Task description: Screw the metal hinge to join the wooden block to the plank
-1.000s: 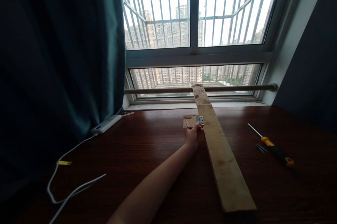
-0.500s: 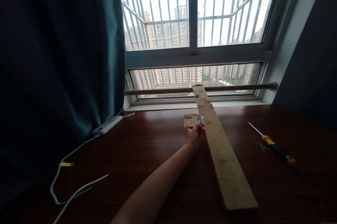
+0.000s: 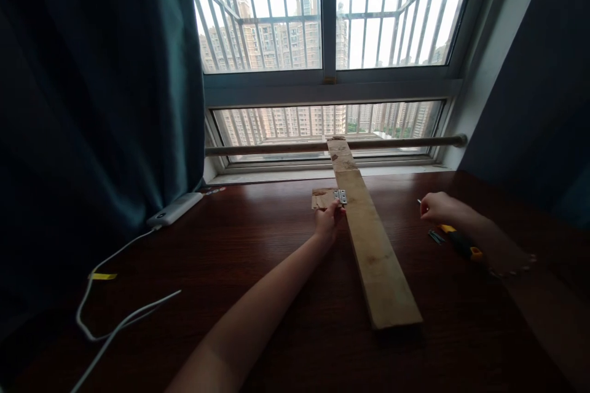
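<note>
Since the earlier frame, the right hand (image 3: 440,207) has come into view from the right and is now over the one screwdriver (image 3: 455,240), hiding most of its shaft; the left hand (image 3: 326,219) has stayed at the one hinge (image 3: 340,197). There is one long board (image 3: 380,258) and one small piece of wood (image 3: 321,198) beside its left edge; the hinge lies across the place where the two meet. A few screws (image 3: 436,236) lie in a small bunch just beside the screwdriver, too overlapped to count surely. One white power strip (image 3: 175,210) lies on the table (image 3: 221,245), at the curtain (image 3: 101,104). The left fingers are bent narrow, the thumb touching the hinge's near edge; whether they pinch it or only press, I cannot tell. The right fingers are curled close together; I cannot tell whether they grip the shaft.
</note>
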`<move>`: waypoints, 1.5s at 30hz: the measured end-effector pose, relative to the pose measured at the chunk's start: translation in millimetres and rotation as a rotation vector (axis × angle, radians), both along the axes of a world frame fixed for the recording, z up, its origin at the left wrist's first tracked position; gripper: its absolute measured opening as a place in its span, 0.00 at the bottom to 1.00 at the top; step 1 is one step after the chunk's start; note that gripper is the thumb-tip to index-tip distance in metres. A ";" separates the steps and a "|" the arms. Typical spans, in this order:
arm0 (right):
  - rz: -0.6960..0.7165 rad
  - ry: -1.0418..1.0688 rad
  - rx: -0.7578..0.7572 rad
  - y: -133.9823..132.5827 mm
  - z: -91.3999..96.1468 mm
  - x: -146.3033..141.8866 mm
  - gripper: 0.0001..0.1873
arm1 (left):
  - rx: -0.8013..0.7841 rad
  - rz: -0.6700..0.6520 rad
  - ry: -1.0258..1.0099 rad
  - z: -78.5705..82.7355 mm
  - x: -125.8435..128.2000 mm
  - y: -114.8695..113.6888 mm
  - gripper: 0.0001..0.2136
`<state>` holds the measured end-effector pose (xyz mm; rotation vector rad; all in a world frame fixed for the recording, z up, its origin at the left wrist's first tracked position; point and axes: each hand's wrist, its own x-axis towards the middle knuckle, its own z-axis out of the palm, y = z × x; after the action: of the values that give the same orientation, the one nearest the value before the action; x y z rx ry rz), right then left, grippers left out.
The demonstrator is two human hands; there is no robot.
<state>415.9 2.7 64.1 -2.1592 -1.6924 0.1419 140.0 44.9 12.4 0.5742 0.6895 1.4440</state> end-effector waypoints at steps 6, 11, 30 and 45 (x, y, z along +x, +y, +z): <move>0.037 -0.145 -0.448 12.0 -22.7 4.0 0.08 | 0.015 -0.008 -0.009 -0.1 0.2 0.9 0.06; 0.055 -0.188 -0.477 9.1 -21.0 -1.1 0.06 | 0.029 -0.005 -0.013 -0.1 0.2 0.2 0.07; 0.421 0.656 0.259 17.9 12.5 -91.1 0.09 | 0.031 -0.006 -0.024 -0.1 1.2 -2.2 0.06; 0.438 0.552 0.513 57.3 -11.8 -168.1 0.04 | 0.034 -0.006 -0.067 3.3 2.7 -3.3 0.09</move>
<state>247.8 60.0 52.3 -1.2184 -1.6091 0.3440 142.7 41.6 15.8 0.5509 0.6113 1.4653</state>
